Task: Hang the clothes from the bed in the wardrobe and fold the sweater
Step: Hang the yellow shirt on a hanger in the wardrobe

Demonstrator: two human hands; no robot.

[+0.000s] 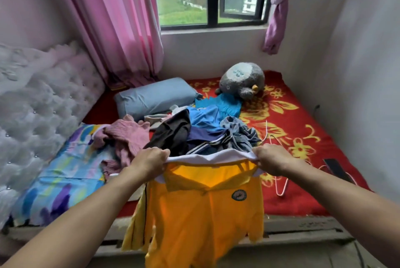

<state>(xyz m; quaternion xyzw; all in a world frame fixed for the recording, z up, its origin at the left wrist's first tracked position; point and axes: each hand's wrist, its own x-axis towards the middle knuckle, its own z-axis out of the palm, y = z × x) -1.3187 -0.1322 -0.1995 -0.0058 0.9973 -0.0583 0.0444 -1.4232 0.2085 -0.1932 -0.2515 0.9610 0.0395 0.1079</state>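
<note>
Both hands hold the yellow shirt (201,213) up by its shoulders over the bed (303,137) edge: left grip (149,162) and right grip (271,158) pinch the cloth. The clothes pile (194,131) lies behind it.

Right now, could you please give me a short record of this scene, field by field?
held: yellow polo shirt, spread between both hands
left hand: grips shirt's top edge
right hand: grips shirt's top edge
pile: mixed clothes on red floral blanket
sweater: pink sweater, crumpled, left of pile
hanger: white hanger, on blanket, right of shirt
</note>
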